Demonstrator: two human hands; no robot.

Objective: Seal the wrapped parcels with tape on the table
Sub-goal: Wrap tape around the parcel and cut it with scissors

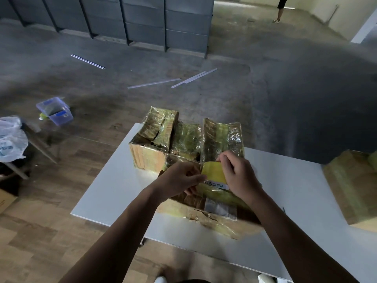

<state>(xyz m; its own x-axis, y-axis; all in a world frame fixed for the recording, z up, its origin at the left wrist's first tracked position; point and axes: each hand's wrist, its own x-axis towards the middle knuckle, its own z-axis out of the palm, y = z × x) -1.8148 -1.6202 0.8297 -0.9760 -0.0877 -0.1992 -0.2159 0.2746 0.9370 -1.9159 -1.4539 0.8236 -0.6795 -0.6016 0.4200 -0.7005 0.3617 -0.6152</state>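
A large cardboard parcel (214,219) wrapped in clear film lies on the white table (114,193) in front of me, with a "MADE IN CHINA" label on top. Over it I stretch a yellowish strip of tape (213,172). My left hand (179,181) pinches the strip's left end, and what else it holds is hidden. My right hand (238,176) pinches the strip's right edge with curled fingers. Three more wrapped parcels stand behind: one at the left (152,144), one in the middle (186,137) and one at the right (223,135).
Another wrapped parcel (353,188) sits at the table's right edge. On the floor to the left are a clear plastic bin (55,111), a white plastic bag (11,137) and a cardboard box (5,201). Grey shelving (142,21) lines the back, and a person (280,8) stands far off.
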